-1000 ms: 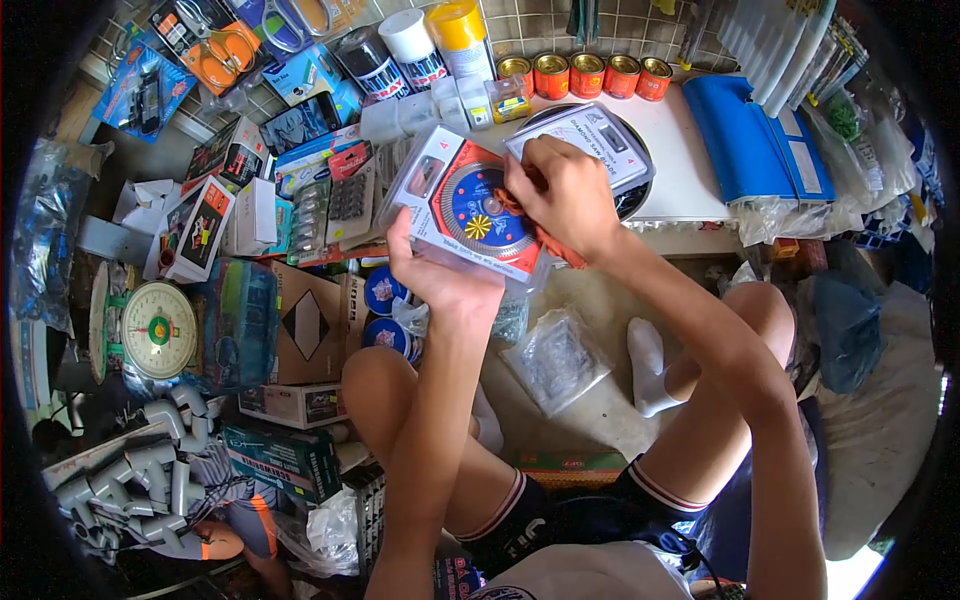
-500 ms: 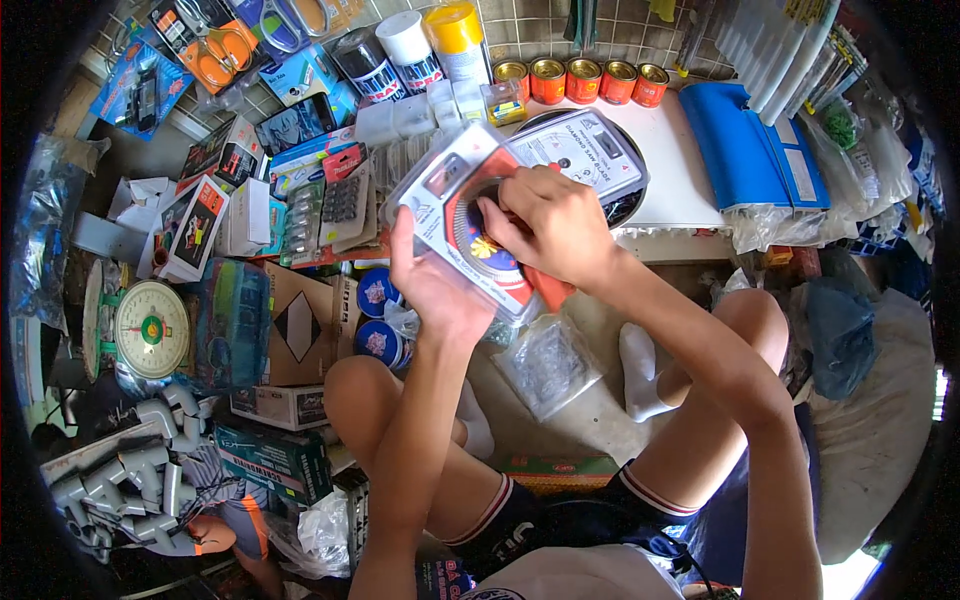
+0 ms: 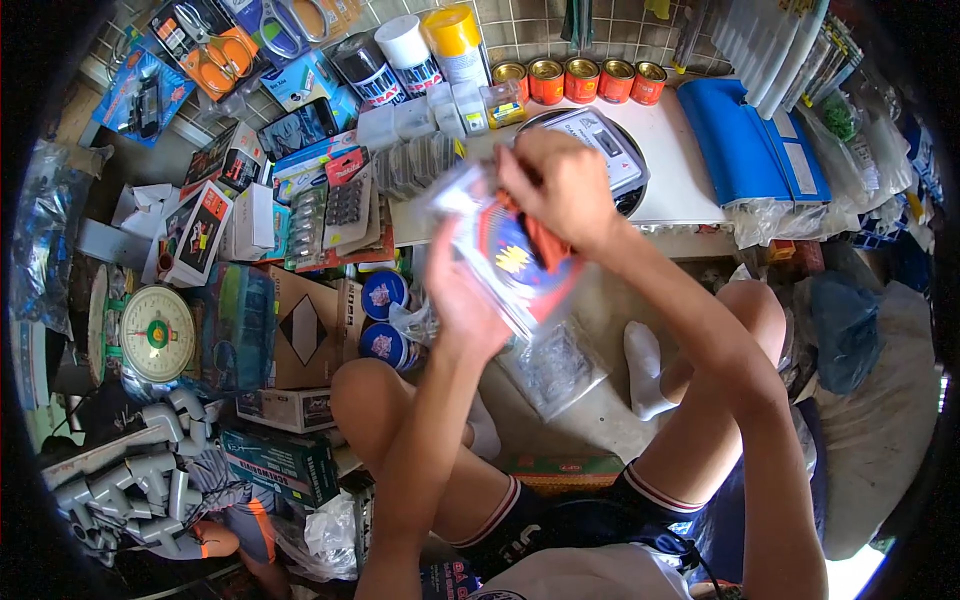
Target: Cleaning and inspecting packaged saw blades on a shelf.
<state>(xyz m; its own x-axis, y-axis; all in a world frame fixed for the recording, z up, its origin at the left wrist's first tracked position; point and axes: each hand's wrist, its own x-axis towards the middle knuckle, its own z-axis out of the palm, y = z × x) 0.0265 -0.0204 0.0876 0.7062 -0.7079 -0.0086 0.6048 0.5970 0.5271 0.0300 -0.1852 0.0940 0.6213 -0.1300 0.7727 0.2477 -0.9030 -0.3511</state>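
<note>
My left hand (image 3: 466, 292) holds a clear plastic blister pack (image 3: 530, 306) from its near left side. Inside it are a saw blade and a red, blue and yellow printed card, smeared by motion. My right hand (image 3: 565, 180) is closed over the pack's far right part, fingers curled. It grips a bunched orange-red cloth (image 3: 546, 242), which lies against the pack. Just beyond this hand, another blister-packed saw blade (image 3: 622, 160) rests on a round black-rimmed thing on the white tabletop (image 3: 680, 170).
Spray cans (image 3: 408, 55) and several small red tins (image 3: 582, 82) line the back. A blue folder (image 3: 755, 145) lies right. Boxed goods, a dial scale (image 3: 157, 333) and grey pipe fittings (image 3: 135, 475) crowd the left. A plastic-wrapped packet (image 3: 555, 370) lies between my feet.
The pack has turned and tilted in my left hand, shifting slightly right and nearer. My right hand has moved up off the blade's centre, lifting the cloth with it.
</note>
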